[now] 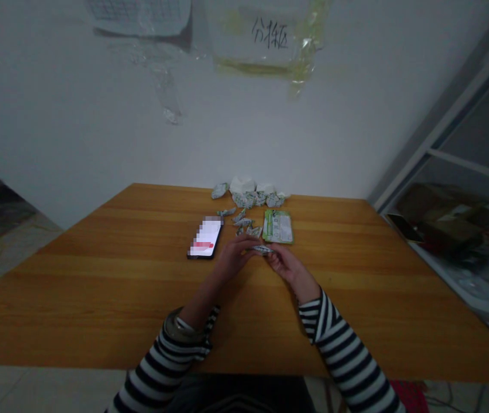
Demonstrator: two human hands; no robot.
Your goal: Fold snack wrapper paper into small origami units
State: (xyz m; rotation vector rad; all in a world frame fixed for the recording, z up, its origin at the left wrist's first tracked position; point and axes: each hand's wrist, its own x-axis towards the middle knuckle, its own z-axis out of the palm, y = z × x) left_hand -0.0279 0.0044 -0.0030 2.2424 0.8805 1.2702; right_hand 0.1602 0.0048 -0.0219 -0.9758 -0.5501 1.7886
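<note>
Just above the wooden table, both my hands hold a small folded piece of printed paper [262, 249]. My left hand [236, 256] pinches its left end, while the fingers of my right hand [286, 264] grip the right end. Right behind my hands lie several small folded pieces of the same whitish-green printed paper [244, 222]. A flat pack with a green and white printed face [278, 227] rests beyond my right hand. The phone [205, 237], its screen lit, lies to the left of my left hand.
Crumpled white and printed paper [248, 192] sits at the table's back edge against the wall. The wooden table [110, 275] spreads to both sides. Cardboard boxes [429, 201] stand behind a framed panel at right. A handwritten sign [270, 37] is taped to the wall.
</note>
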